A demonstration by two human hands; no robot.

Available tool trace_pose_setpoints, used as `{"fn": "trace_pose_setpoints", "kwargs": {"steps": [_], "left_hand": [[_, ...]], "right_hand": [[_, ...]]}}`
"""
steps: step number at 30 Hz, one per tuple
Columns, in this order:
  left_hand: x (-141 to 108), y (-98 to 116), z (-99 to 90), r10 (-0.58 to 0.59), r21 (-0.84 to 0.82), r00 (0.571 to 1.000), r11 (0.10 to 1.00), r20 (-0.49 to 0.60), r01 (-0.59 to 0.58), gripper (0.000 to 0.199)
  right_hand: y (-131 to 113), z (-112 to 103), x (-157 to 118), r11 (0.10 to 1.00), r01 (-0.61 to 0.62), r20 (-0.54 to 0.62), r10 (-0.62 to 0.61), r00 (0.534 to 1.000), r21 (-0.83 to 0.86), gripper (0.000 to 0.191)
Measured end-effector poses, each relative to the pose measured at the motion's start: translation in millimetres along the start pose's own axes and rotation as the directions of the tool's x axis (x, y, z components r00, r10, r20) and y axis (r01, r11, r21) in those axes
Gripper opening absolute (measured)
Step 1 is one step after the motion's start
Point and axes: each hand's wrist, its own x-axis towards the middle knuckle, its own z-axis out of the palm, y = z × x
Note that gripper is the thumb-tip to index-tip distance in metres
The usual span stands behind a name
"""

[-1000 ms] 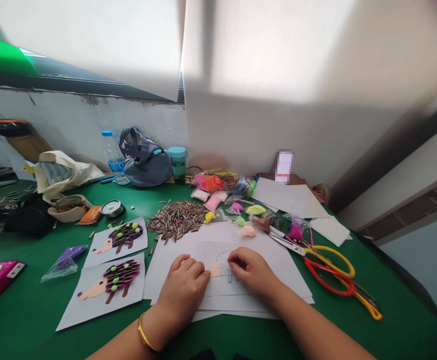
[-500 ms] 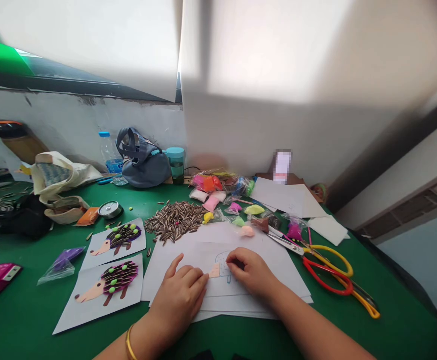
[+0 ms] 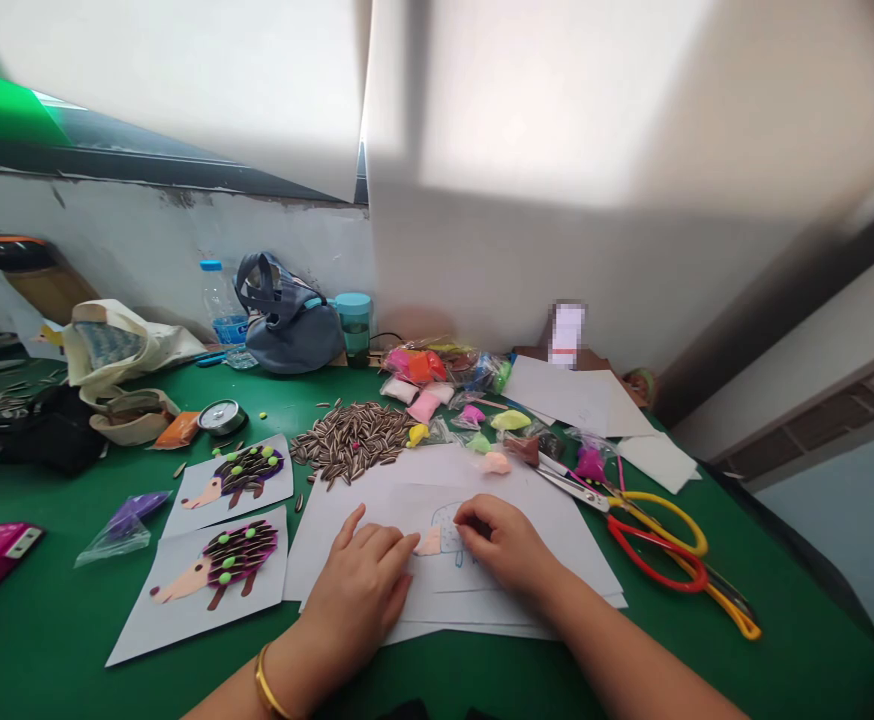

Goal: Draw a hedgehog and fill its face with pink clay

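Framing a Dotted Blue Outline on White Sheets

The outline lies near the middle of the tabletop's near side, its rounded body uncoloured, short legs drawn below, flat peach clay at the left end. The left hand rests loosely spread, a fingertip at the clay's edge. The right hand curls over the outline's right side, thumb and fingertips together; whether they pinch anything cannot be told.

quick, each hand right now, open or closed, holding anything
Left hand: open, palm down, a fingertip at the peach piece.
Right hand: closed in a pinch at the drawing; whether its grip holds anything cannot be told.
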Motion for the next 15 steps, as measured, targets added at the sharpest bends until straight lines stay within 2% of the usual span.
{"fn": "trace_pose_setpoints", "kwargs": {"steps": [4,8,12,15], "left_hand": [[1,2,-1.6,0.026,0.039,0.998,0.999,0.057,-0.028,0.036],[1,3,-2.2,0.022,0.034,0.999,0.999,0.042,-0.023,0.034],[2,1,-3.3,0.003,-0.042,1.000,0.999,0.013,-0.002,0.033],[7,7,-12.2,-0.016,-0.177,0.999,0.984,-0.038,0.009,0.021]], "right_hand": [[1,1,0,1.000,-0.007,-0.013,0.007,1.000,0.010,0.012],[2,1,0,1.000,-0.024,-0.021,0.025,0.999,0.020,0.012],[4,-4,5,0.999,-0.034,-0.035,0.034,0.999,-0.001,0.012],[4,-12,17,0.996,-0.011,-0.056,0.007,0.998,-0.085,0.013]]}}
